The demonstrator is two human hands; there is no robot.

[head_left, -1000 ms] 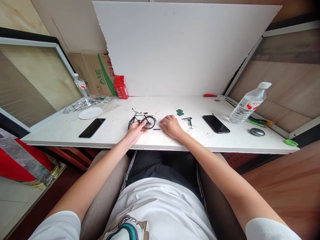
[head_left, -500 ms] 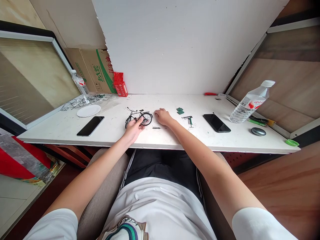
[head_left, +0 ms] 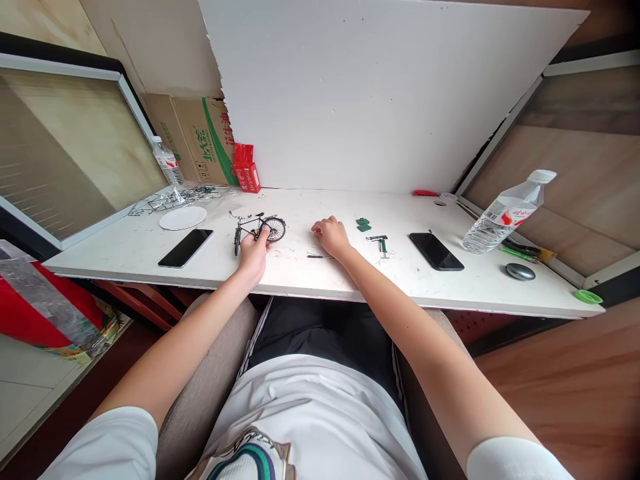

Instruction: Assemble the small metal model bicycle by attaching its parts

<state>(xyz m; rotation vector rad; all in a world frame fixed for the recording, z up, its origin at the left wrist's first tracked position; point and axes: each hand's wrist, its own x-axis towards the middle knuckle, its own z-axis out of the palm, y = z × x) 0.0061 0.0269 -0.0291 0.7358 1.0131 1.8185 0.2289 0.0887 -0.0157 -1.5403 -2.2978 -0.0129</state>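
Note:
A small black model bicycle [head_left: 261,229] with thin spoked wheels stands over the white desk, tilted in my left hand [head_left: 255,255]. The thumb presses on it near the rear wheel, and the other fingers are hidden behind. My right hand [head_left: 332,236] rests on the desk top, fingers loosely bent and apart, with nothing visible in them. Just below it lies a thin dark stick-like part [head_left: 315,256]. To its right are green flat pieces [head_left: 363,225] and a dark green frame of small parts [head_left: 383,245].
A phone [head_left: 185,248] and a white round lid [head_left: 183,218] lie left, near a heap of thin frames [head_left: 167,200]. Rightward are another phone [head_left: 437,251], a water bottle [head_left: 505,215], a silver oval object [head_left: 520,271] and a green cap [head_left: 589,297]. A red box [head_left: 247,177] stands behind.
My left hand has moved left with the bicycle and turned it somewhat, so the handlebar and front wheel show more. My right hand has stayed nearly in place. The view has shifted slightly.

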